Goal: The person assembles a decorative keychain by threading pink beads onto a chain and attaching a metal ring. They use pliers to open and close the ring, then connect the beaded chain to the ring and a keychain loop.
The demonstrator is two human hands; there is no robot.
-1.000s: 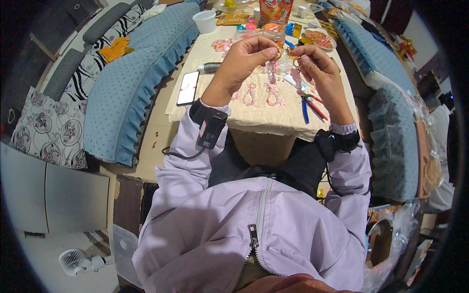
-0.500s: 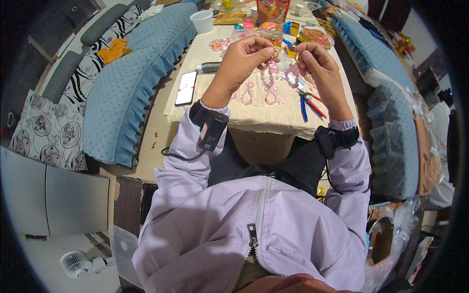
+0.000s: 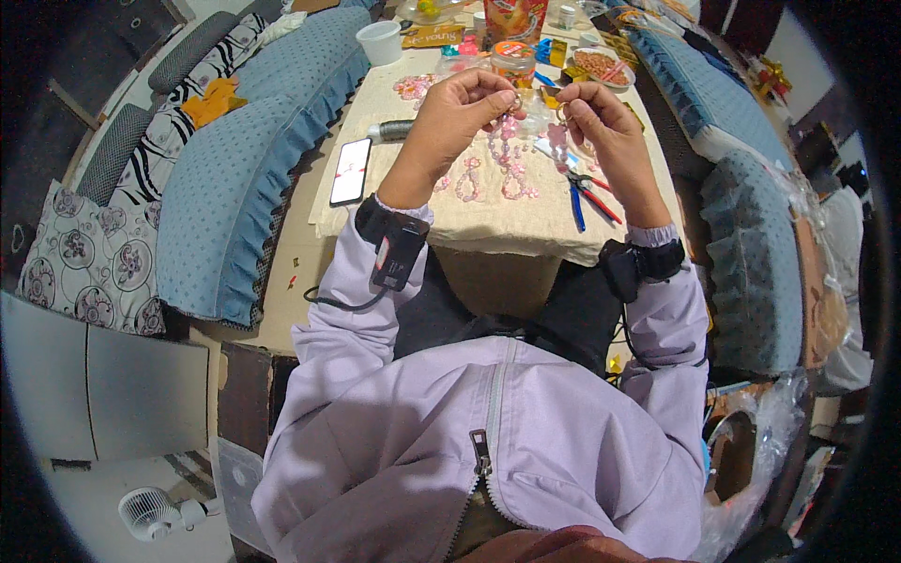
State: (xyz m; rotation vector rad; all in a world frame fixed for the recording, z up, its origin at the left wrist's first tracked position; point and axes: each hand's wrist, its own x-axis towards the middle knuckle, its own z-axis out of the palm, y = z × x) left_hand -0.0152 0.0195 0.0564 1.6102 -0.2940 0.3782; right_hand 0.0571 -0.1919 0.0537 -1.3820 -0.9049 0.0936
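My left hand is closed in a pinch on a small gold ring, held over the table. Just below its fingertips is a strand of pink beads; whether it hangs from the ring I cannot tell. A short gap away, my right hand pinches another gold ring, with a pink beaded strand below it. On the cloth beneath lie a small pink bead loop and another pink beaded piece. Pliers with red and blue handles rest near my right wrist.
A lit phone and a spool of dark thread lie left on the cloth-covered table. Farther back are an orange-lidded jar, a white tub, a red bag and a filled plate. Blue-covered sofas flank the table.
The scene has shifted slightly left in the picture. Both hands keep their pinches, and the gap between them is nearly the same.
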